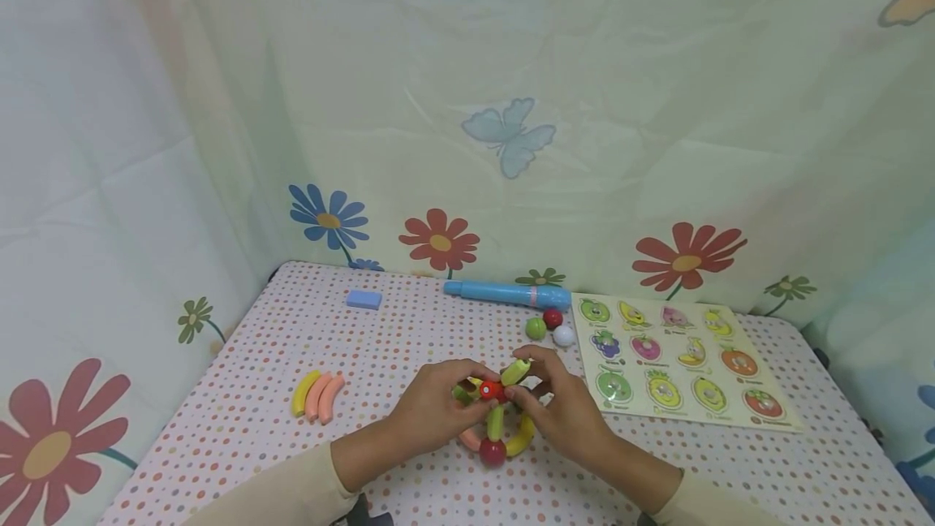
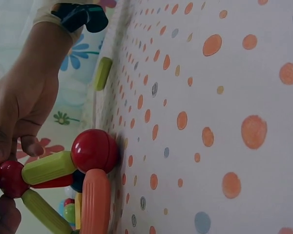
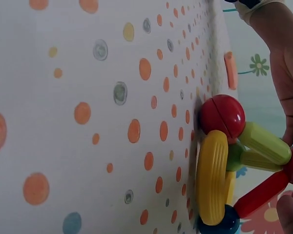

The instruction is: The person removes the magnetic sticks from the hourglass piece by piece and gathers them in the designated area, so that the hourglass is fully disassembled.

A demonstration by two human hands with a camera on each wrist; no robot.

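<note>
One stick-and-ball frame (image 1: 495,422) stands on the dotted worktop (image 1: 424,327), between the hands. We see the left hand's grip (image 1: 441,392) closed about a red piece (image 1: 491,390) at the frame's top, and the right hand's grip (image 1: 573,404) pinching a light green stick (image 1: 516,370) beside it; some fingertips are hidden. Loose, we count one yellow stick (image 1: 304,393), two pink sticks (image 1: 331,398), one loose green stick (image 2: 103,73), one green ball (image 1: 536,329), one red ball (image 1: 553,318), one white ball (image 1: 564,336), one blue block (image 1: 364,299), one blue tube (image 1: 497,292) and one fruit board (image 1: 635,419) with twelve pictures. Bare dotted surface separates frame from pink sticks; the tube lies near the back edge, its thick end just beside the board's corner.
</note>
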